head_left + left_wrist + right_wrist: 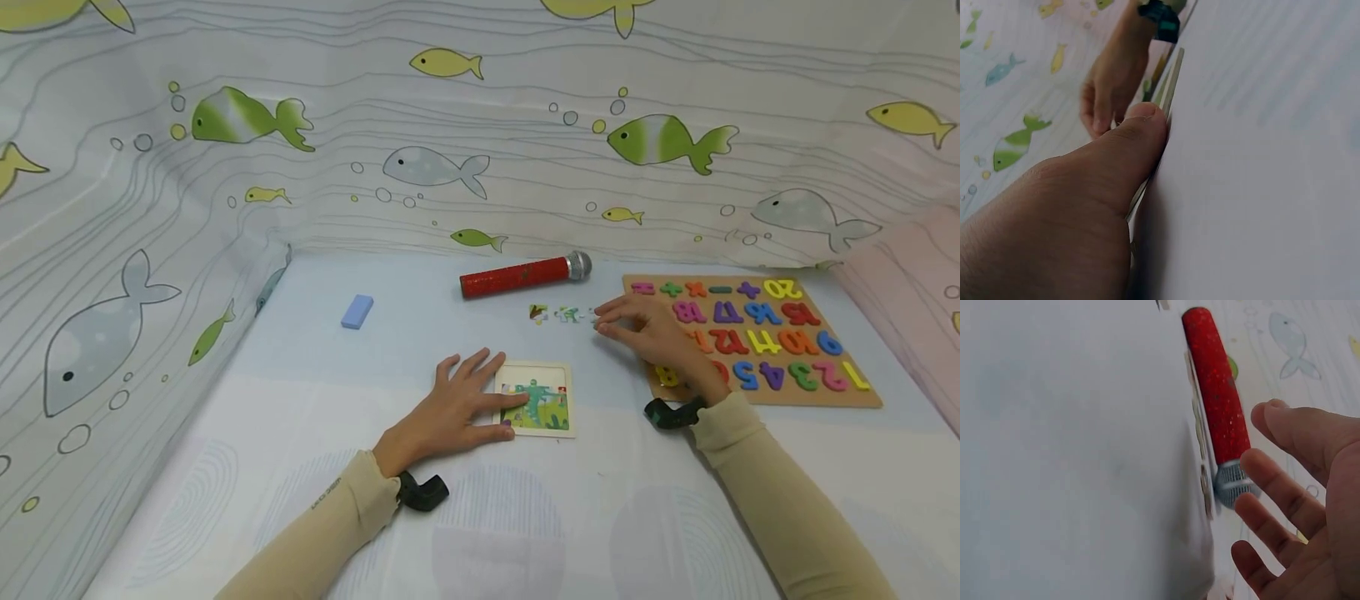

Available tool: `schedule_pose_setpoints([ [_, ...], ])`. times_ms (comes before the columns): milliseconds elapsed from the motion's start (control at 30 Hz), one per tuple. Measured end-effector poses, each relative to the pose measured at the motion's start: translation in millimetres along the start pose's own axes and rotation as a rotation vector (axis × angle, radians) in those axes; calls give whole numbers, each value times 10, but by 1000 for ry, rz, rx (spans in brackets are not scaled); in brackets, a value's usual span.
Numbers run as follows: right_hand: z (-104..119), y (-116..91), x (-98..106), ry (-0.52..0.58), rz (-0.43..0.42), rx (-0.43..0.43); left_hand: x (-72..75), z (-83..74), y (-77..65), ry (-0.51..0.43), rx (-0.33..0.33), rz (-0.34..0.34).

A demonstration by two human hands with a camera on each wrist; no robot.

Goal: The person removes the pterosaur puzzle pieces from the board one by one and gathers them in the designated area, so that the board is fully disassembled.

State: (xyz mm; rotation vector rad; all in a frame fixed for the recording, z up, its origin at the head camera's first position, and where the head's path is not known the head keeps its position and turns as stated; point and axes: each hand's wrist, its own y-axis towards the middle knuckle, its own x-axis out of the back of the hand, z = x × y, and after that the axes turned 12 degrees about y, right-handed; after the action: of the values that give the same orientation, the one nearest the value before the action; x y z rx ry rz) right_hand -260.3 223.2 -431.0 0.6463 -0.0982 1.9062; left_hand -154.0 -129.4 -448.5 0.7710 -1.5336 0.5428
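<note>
A small square jigsaw puzzle (553, 410) in a pale frame lies on the table, partly filled with a green figure. My left hand (465, 404) rests over its left side, fingers spread, index finger on the picture; the left wrist view shows the thumb (1141, 119) along the frame's edge. Farther back, several loose jigsaw pieces (568, 315) lie in a short row. My right hand (648, 333) hovers at the right end of that row, fingertips right by the last piece. In the right wrist view its fingers (1275, 484) are loosely bent with nothing between them.
Behind the loose pieces lies a red toy microphone (517, 277) with a silver head. A number board (825, 398) with colourful digits sits at the right, partly under my right forearm. A blue block (357, 312) lies at the left. Fish-patterned sheeting (525, 125) encloses the table.
</note>
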Motion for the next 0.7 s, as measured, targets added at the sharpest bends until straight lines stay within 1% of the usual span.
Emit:
schedule_pose_setpoints([
  [100,54,-18,-53,-10,40,29,2,3,6,9,-2,1],
  [300,176,-45,-185,-7,111,34,11,5,10,3,-6,-2],
  [467,274,-38,-315,25,155,34,9,9,12,-3,-5,11],
  [533,296,-25,-371,37,177,59,13,12,15,-8,-3,9],
  [633,312,-11,-462,40,211,129,17,13,22,-17,-2,1],
  [700,330,-15,-525,44,234,149,15,11,24,-28,-1,-5],
])
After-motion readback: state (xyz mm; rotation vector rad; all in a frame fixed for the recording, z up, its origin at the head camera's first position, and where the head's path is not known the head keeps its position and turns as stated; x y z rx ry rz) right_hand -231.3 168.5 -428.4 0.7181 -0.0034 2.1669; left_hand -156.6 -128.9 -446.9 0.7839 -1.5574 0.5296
